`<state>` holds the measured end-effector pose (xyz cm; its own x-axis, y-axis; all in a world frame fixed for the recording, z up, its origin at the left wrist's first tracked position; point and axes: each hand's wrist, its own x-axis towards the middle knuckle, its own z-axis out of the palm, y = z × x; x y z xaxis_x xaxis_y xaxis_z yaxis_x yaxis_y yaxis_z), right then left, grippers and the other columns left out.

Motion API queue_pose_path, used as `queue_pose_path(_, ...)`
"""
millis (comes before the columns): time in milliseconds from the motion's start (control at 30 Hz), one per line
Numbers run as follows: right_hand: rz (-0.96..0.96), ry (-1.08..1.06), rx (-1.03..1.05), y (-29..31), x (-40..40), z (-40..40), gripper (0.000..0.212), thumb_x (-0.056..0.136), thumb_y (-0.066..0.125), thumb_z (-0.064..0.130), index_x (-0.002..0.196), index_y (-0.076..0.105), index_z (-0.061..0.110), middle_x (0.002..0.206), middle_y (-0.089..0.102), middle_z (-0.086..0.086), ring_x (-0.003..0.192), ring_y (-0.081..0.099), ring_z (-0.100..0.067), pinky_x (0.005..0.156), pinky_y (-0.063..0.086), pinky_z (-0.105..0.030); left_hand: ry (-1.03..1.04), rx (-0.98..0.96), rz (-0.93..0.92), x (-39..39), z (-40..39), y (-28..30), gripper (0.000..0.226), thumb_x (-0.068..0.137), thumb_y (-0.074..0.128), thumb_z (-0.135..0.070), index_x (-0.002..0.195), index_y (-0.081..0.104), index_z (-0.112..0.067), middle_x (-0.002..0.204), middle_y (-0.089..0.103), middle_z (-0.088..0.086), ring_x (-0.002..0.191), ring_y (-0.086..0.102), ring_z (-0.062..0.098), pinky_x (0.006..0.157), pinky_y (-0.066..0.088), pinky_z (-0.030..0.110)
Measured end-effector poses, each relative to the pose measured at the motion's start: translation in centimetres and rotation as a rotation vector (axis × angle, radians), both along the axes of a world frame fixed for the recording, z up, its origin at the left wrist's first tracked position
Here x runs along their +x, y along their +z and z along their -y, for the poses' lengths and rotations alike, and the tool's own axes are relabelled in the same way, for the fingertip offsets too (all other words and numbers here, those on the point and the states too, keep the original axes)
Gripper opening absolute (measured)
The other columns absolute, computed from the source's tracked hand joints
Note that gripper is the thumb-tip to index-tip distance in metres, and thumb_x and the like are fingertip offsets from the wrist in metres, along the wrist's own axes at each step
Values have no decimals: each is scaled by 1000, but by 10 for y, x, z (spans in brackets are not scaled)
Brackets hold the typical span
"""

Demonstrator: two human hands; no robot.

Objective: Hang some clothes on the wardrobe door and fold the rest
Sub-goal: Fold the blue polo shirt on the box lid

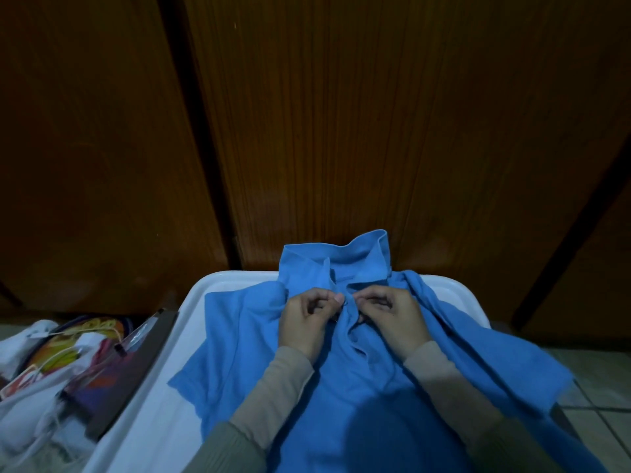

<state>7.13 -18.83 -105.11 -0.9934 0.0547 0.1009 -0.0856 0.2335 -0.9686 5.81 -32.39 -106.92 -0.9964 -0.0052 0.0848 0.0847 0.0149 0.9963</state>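
Head view: blue polo shirt point(341, 380) is lying front-up across the white table point(218, 285), collar at the far edge against the wardrobe door point(341, 131), one side hanging over the right edge. Left hand point(304, 319) and right hand point(392, 319) are both pinching the shirt's button placket just below the collar, fingers curled. Mixed clutter point(68, 363) is sitting beyond the table's left edge.

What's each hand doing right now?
Left hand: fingers curled, pinching the placket of the blue shirt below the collar.
Right hand: fingers curled, pinching the opposite placket edge.
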Motion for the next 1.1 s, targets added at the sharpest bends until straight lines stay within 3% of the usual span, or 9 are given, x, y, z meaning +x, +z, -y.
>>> queue_pose_path(133, 8, 13, -6, 0, 0, -1, 22, 77, 72, 0, 67, 67, 19, 74, 69, -2, 69, 62, -11, 64, 49, -13, -50, 50, -21, 1, 0, 3, 18, 85, 61, 2, 69, 64, -6, 59, 62, -2, 55, 56, -1, 58, 46, 12)
queue_pose_path(300, 19, 15, -55, -3, -1, 0, 22, 76, 72, -2, 65, 67, 17, 72, 69, -3, 64, 61, -6, 62, 50, -15, -84, 39, -23, 3, 1, 4, 20, 87, 58, 3, 71, 63, -7, 53, 62, -9, 53, 56, -3, 58, 44, 10)
queue_pose_path(500, 39, -35, -49, -6, 0, 4, 18, 76, 74, 5, 66, 64, 16, 65, 63, -1, 53, 53, 0, 58, 44, -15, -39, -13, -28, 4, -2, 3, 21, 78, 75, -21, 66, 64, -8, 56, 57, -7, 59, 53, 4, 61, 43, 14)
queue_pose_path(567, 16, -56, -4, -5, 2, 6, 19, 77, 75, 9, 66, 62, 18, 63, 61, 2, 52, 51, 0, 57, 43, -15, 5, -43, -26, 4, -3, 2, 25, 70, 79, -27, 64, 63, -10, 56, 56, -5, 59, 52, 6, 60, 43, 17)
queue_pose_path(667, -62, -69, 163, -3, 6, 8, 22, 78, 74, 13, 64, 60, 23, 61, 61, 7, 52, 51, -1, 56, 44, -16, 41, -44, -9, 3, -3, 2, 18, 79, 74, -15, 67, 65, -5, 61, 58, 3, 59, 52, 10, 61, 44, 23)
queue_pose_path(800, -118, -65, 305, -2, 8, 7, 13, 77, 73, 14, 69, 64, 18, 63, 63, 5, 58, 56, -10, 58, 44, -16, 35, -46, -1, 2, -3, 2, 15, 83, 68, -9, 69, 67, -1, 64, 62, 8, 58, 55, 9, 61, 47, 21)
queue_pose_path(967, -109, -74, 338, 1, 6, 3, 12, 77, 71, 14, 70, 64, 21, 69, 66, 1, 69, 62, -18, 68, 51, -32, -3, 6, 24, 2, -2, 6, 17, 84, 65, -5, 67, 64, -4, 55, 61, -1, 50, 56, 5, 56, 47, 15)
queue_pose_path(1100, -39, -97, 334, 0, 3, -1, 21, 77, 71, 20, 63, 60, 31, 70, 68, 3, 71, 62, -15, 79, 51, -42, -19, -91, -20, 1, -2, 3, 20, 86, 63, -4, 69, 63, -14, 63, 61, 1, 58, 59, 11, 63, 51, 26)
